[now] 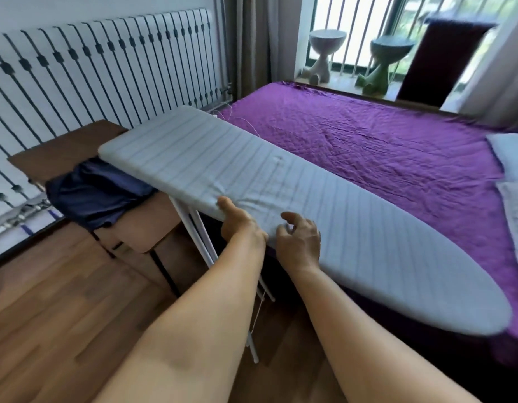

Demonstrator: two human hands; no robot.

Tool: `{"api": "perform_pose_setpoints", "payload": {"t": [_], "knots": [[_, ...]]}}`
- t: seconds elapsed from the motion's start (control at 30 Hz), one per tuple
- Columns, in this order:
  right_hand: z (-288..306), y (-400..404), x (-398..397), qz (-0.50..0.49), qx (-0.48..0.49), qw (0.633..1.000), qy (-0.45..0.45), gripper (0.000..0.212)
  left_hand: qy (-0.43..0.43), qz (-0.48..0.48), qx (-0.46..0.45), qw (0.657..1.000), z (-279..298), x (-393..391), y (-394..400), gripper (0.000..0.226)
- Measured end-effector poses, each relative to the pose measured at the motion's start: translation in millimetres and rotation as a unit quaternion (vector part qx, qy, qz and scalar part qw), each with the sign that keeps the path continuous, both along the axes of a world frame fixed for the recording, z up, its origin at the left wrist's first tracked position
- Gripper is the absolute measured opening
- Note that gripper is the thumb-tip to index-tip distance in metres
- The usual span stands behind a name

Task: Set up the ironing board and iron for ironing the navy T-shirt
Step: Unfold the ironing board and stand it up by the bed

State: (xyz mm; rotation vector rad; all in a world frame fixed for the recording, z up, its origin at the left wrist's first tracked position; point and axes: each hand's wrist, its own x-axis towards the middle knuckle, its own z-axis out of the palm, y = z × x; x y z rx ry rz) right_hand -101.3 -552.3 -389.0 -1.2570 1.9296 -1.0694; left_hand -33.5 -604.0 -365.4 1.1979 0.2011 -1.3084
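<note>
Ironing board [295,205] stands on white legs [199,242] between bed [383,141] and small wooden table [63,152]; square end far left, rounded nose near right. Cover pale grey, striped.

Left hand [240,225] grips the board's near edge: thumb on top, fingers curled under, out of sight. Right hand [300,239] rests just beside it on the cover, fingers loosely bent, holding nothing.

Navy T-shirt [92,193] lies crumpled on the wooden table, partly under the board's square end. Bed has purple quilted cover. 2 stools [324,53] by the far window.
</note>
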Motion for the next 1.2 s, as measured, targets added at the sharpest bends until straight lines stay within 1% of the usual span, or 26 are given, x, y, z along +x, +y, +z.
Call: {"api": "perform_pose_setpoints", "payload": {"t": [0.07,0.13,0.17,0.23,0.33,0.37,0.4,0.43,0.47,0.5,0.57,0.6,0.67,0.7,0.73,0.8,0.83,0.93,1.03,1.2], "knots": [[1.2,9.8,-12.7,-0.023,-0.024,0.999,-0.022,0.026,-0.005,0.000,0.005,1.000,4.5,-10.2,-0.9,0.056],[0.4,19.6,-27.3,-0.061,-0.027,0.997,-0.037,0.021,-0.016,-0.002,0.007,1.000,7.2,-19.9,-2.0,0.053],[-0.9,24.1,-32.8,-0.079,-0.018,0.996,-0.041,0.024,-0.027,-0.004,0.011,1.000,6.7,-22.0,-3.1,0.051],[-4.0,33.3,-42.5,-0.115,0.008,0.991,-0.066,0.036,-0.037,-0.017,0.006,0.999,5.9,-26.6,-3.3,0.051],[-11.3,42.1,-52.8,-0.152,0.084,0.979,-0.103,0.053,-0.024,-0.019,-0.004,1.000,5.5,-32.8,-1.6,0.049],[-14.8,44.7,-54.4,-0.165,0.111,0.972,-0.121,0.055,-0.019,-0.018,-0.008,1.000,6.3,-33.9,-0.3,0.048],[-19.2,46.5,-55.3,-0.184,0.131,0.961,-0.160,0.055,-0.014,-0.018,-0.014,1.000,7.4,-34.7,1.4,0.047],[-24.2,48.6,-55.1,-0.206,0.139,0.941,-0.228,0.053,-0.010,-0.019,-0.018,1.000,7.9,-35.5,2.9,0.046],[-29.0,50.2,-53.3,-0.223,0.129,0.912,-0.319,0.050,-0.010,-0.024,-0.020,0.999,7.7,-35.2,4.3,0.046],[-32.3,50.1,-51.0,-0.234,0.107,0.874,-0.413,0.048,-0.007,-0.030,-0.026,0.999,6.7,-34.5,5.4,0.047],[-31.3,46.8,-50.4,-0.258,0.049,0.778,-0.571,0.051,0.004,-0.043,-0.035,0.998,4.3,-31.8,9.1,0.050],[-28.7,43.7,-51.7,-0.274,0.018,0.725,-0.631,0.051,0.008,-0.048,-0.039,0.998,2.8,-29.7,10.9,0.052],[-22.8,36.9,-56.7,-0.291,-0.035,0.629,-0.720,0.046,0.011,-0.051,-0.044,0.998,-0.8,-25.4,14.3,0.055],[-21.7,34.6,-58.7,-0.291,-0.050,0.596,-0.746,0.040,0.009,-0.051,-0.043,0.998,-2.4,-23.2,15.9,0.055],[-21.8,33.9,-59.6,-0.288,-0.059,0.578,-0.761,0.030,0.007,-0.050,-0.043,0.998,-4.1,-20.8,17.6,0.054],[-23.2,36.1,-59.2,-0.273,-0.072,0.571,-0.771,0.015,0.002,-0.054,-0.051,0.997,-4.1,-16.7,19.9,0.049],[-23.4,38.0,-58.4,-0.259,-0.080,0.573,-0.773,0.014,-0.001,-0.059,-0.060,0.996,-2.6,-14.3,20.5,0.045],[-22.4,41.4,-58.2,-0.228,-0.102,0.580,-0.775,0.020,0.007,-0.067,-0.082,0.994,2.6,-7.6,19.8,0.038],[-20.6,41.2,-59.2,-0.207,-0.118,0.586,-0.774,0.021,0.013,-0.086,-0.087,0.992,4.6,-3.4,18.8,0.038],[-13.1,36.5,-70.2,-0.179,-0.137,0.589,-0.776,0.026,0.004,-0.090,-0.104,0.991,8.4,-9.1,13.7,0.036]]}}
